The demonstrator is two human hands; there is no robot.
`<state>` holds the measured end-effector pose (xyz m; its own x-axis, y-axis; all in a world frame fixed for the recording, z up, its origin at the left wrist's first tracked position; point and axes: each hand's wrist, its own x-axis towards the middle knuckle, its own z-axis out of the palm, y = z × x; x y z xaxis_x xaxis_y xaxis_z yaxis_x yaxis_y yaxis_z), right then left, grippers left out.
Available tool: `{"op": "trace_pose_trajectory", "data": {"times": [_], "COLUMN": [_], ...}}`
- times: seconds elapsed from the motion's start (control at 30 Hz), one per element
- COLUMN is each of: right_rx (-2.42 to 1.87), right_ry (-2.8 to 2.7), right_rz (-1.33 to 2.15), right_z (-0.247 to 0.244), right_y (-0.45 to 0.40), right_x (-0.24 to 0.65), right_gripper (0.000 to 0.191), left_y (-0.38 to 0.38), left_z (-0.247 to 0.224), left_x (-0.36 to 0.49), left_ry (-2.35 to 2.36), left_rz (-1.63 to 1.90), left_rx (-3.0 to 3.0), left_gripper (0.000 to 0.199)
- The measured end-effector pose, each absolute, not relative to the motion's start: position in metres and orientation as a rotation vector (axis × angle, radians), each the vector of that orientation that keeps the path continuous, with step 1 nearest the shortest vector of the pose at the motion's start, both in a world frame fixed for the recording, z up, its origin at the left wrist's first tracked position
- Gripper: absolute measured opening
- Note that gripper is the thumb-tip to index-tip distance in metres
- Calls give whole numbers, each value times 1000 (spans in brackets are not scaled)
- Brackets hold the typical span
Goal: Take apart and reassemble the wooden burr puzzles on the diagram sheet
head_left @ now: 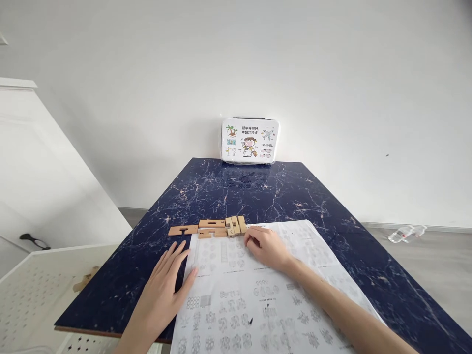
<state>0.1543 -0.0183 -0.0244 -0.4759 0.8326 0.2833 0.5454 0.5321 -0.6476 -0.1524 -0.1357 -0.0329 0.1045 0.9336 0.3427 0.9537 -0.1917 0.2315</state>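
Note:
My left hand (165,278) lies open, its fingers stretched out over the dark table and its thumb on the left edge of a printed instruction sheet (269,305). My right hand (266,247) is closed, fingers curled down at the sheet's top; what they hold, if anything, is hidden. Right beside those fingertips stands a cluster of small notched wooden puzzle blocks (234,225). Left of the cluster lie flat wooden puzzle pieces: a notched one (212,233), a slotted one (212,223) behind it, and another notched one (183,229) farthest left.
A white cartoon-printed case (250,141) stands at the table's far edge against the wall. The table (228,194) has a blue marbled top. At lower left, a white perforated basket (40,290) holds a wooden piece (85,279). Clear plastic bottles (405,233) lie on the floor at right.

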Motion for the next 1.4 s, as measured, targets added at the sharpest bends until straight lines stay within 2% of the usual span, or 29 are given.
{"op": "trace_pose_trajectory", "data": {"times": [0.9, 1.13, 1.27, 1.4], "right_rx": [-1116, -1190, -1313, -1341], "right_ry": [-2205, -2258, -2039, -1826], "right_rz": [628, 829, 1143, 1230], "right_z": [-27, -5, -3, -18], "right_y": [-18, -39, -82, -126], "right_x": [151, 166, 181, 190], "right_gripper": [23, 22, 20, 22], "left_y": [-142, -142, -142, -143], "left_z": [-25, -27, -26, -26], "left_x": [-149, -151, -150, -150], "left_ry": [-1943, -1970, -1976, -1964], "left_rz": [-683, -679, -695, -690], "left_rx": [-2307, -2297, -2295, -2289], "left_gripper": [41, 43, 43, 43]}}
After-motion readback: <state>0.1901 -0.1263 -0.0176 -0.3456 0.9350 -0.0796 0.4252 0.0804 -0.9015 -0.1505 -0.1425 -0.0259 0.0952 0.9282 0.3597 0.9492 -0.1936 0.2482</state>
